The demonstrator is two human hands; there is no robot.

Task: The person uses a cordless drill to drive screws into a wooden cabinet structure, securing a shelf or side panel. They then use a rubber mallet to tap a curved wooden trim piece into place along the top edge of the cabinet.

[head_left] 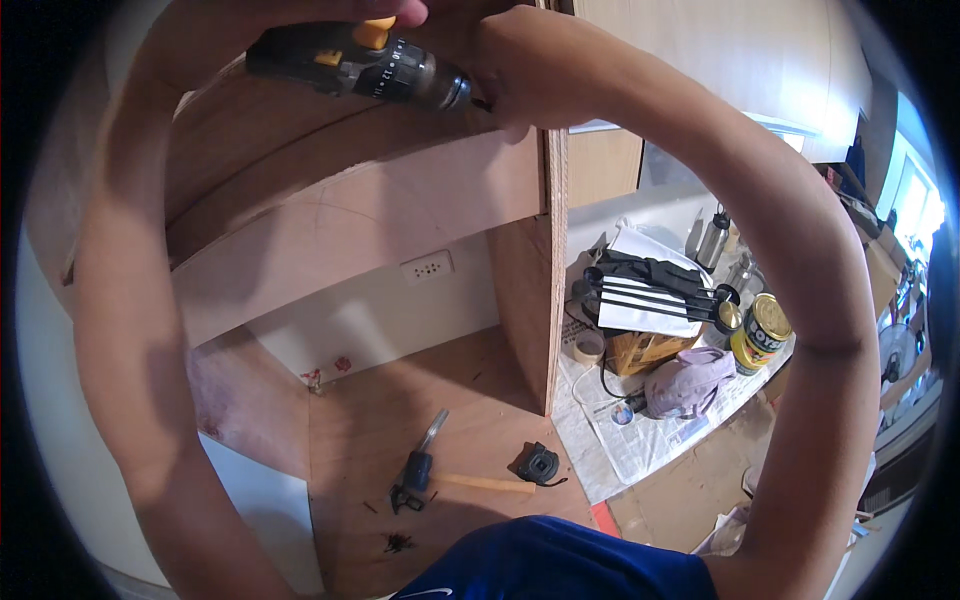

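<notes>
Nearest to us is our blue shirt [560, 565] at the lower edge, with our two forearms curving up on either side and leaving a wide open space between them. At the top, our left hand [411, 12] is mostly cut off; a finger shows bent over the drill [400, 75], which it has hold of, though we cannot see how far it closes round the grip. The drill lies nearly level, its chuck pointing right, toward our right hand [535, 70]. That hand is curled beside the bit, against the upper part of the upright panel [556, 300]; we cannot tell whether its fingers pinch anything.

Below, on the wooden base panel [360, 430], dark screws [398, 543] lie in a small heap near the front edge. Behind them we see a hammer [485, 484], its handle pointing toward the right edge, and a tape measure [540, 463] close to that edge. Bare wood runs from these tools back to the white wall [380, 320] and its socket [428, 266]. The crosswise board [370, 210] spans above, meeting the upright panel.

Beyond that panel, a newspaper-covered surface [625, 465] carries a lilac cap [690, 385] near its front edge, a can [768, 320] by its right edge, and a cardboard box [650, 352].
</notes>
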